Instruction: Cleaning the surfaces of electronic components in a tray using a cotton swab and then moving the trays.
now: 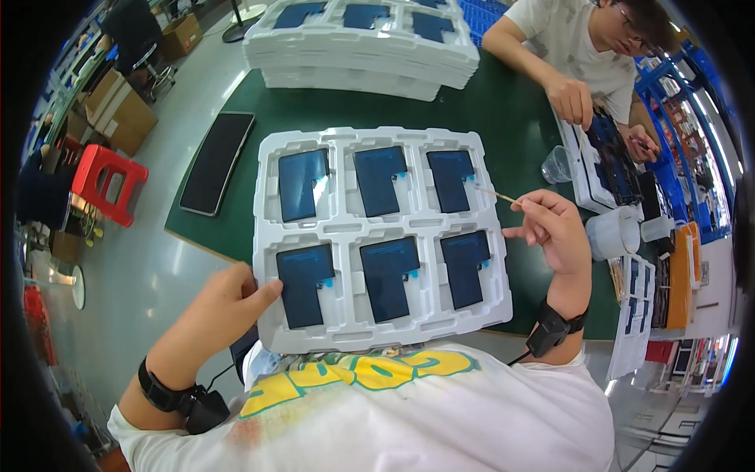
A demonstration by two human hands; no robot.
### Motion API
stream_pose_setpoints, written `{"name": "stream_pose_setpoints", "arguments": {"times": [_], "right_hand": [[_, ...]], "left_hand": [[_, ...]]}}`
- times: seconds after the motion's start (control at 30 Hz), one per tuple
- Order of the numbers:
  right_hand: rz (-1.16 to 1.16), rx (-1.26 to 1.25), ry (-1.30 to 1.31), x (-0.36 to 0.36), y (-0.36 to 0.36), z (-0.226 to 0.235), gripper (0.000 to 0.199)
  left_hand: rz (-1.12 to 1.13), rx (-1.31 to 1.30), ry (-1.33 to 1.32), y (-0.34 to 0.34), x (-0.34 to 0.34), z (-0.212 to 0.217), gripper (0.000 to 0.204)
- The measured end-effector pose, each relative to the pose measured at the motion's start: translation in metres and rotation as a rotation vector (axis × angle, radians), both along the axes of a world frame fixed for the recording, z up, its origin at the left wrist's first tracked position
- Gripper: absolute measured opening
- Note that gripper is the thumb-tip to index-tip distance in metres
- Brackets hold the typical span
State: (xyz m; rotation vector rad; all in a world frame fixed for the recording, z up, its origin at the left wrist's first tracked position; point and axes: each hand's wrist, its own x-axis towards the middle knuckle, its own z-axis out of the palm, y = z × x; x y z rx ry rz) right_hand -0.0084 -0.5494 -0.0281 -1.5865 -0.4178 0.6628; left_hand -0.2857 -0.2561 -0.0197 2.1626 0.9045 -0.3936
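A white plastic tray lies in front of my body, its compartments holding dark blue flat notched pieces with small light-blue tabs. My left hand is closed on the tray's left edge, thumb on the rim and the other fingers partly hidden. At the right side, my right hand pinches a thin tan stick between thumb and forefinger. The stick's tip points at the tab of the far right piece; whether it touches cannot be seen. My other right fingers are by the tray's right rim.
The green table bears a stack of similar trays at the back and a dark phone-like slab at left. At right stand a clear cup and a translucent tub. A co-worker's hand works beyond them. A red stool stands on the floor.
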Motion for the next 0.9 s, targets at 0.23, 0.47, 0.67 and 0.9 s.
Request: {"name": "stream_pose_setpoints", "arguments": {"times": [0.23, 0.47, 0.67, 0.9], "right_hand": [[-0.099, -0.002, -0.104, 0.001, 0.006, -0.008, 0.019], [-0.100, -0.016, -0.163, -0.006, 0.009, -0.010, 0.018], [-0.133, -0.012, -0.181, -0.012, 0.010, -0.006, 0.018], [-0.211, 0.003, -0.308, -0.012, 0.008, -0.003, 0.019]], "left_hand": [[-0.187, 0.616, -0.337, -0.013, 0.060, 0.035, 0.045], [-0.236, 0.687, -0.087, -0.002, 0.094, -0.013, 0.071], [-0.218, 0.636, -0.231, 0.002, 0.092, -0.015, 0.067], [-0.208, 0.712, -0.354, 0.004, 0.087, -0.019, 0.063]]}}
